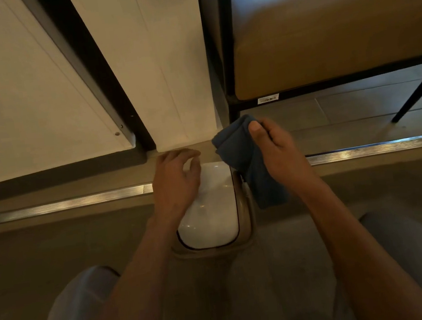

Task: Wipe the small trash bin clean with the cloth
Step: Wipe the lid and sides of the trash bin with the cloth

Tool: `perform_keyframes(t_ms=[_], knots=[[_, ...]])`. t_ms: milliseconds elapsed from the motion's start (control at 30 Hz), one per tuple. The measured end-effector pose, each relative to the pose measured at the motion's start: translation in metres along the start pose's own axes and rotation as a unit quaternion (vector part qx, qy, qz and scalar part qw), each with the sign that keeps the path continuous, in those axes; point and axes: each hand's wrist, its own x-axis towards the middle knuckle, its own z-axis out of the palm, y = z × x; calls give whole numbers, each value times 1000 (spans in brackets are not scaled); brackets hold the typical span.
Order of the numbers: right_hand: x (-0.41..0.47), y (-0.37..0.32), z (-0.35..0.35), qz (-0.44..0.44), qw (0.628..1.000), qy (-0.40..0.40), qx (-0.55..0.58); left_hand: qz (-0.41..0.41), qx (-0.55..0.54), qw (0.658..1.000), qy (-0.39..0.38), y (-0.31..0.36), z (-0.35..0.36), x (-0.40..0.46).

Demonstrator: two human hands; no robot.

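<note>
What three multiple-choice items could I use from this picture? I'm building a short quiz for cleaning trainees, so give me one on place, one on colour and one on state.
1. Where is the cloth?
A. in the right hand
B. flat on the floor
C. inside the bin

2. What colour is the lid of the small trash bin?
A. black
B. white
C. red

3. How is the left hand?
A. closed on the cloth
B. gripping the chair leg
C. open, fingers curled over the lid

Answers:
1 A: the right hand's thumb and fingers pinch the folded blue cloth above the bin's right edge.
2 B: the glossy lid is white inside a brownish rim.
3 C: the left hand holds nothing and is spread above the lid's far end.
</note>
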Motion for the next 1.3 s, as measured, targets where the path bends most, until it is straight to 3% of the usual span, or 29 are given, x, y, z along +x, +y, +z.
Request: perform_keyframes(t_ms=[67, 167, 400, 600, 667, 800, 900, 1000, 1167, 1300], knots=[[-1, -9, -3, 4, 1000, -14, 15, -33, -142, 989, -8, 22, -6, -15], [-2, -19, -2, 34, 997, -30, 57, -104, -311, 943, -54, 62, -19, -39], [-11, -25, 17, 100, 982, -51, 155, -75, -386, 919, 7, 88, -24, -63], [-11, -28, 32, 94, 983, -110, 114, -115, -409, 904, 55, 77, -43, -68], [-6, -25, 37, 53, 991, -110, 46, -133, -379, 912, 80, 75, -56, -65], [5, 7, 45, 24, 991, -38, -122, -127, -255, 951, 121, 55, -80, -50], [5, 33, 55, 10, 974, -20, -225, -64, -85, 985, 136, 27, -88, -31], [4, 50, 65, -8, 951, -16, -307, -7, 59, 989, 134, 13, -84, -13], [1, 64, 82, -3, 941, -16, -339, -5, 152, 988, -5, 5, -53, -4], [-1, 66, 90, 9, 938, -2, -347, -26, 155, 981, -111, 10, -44, -10]])
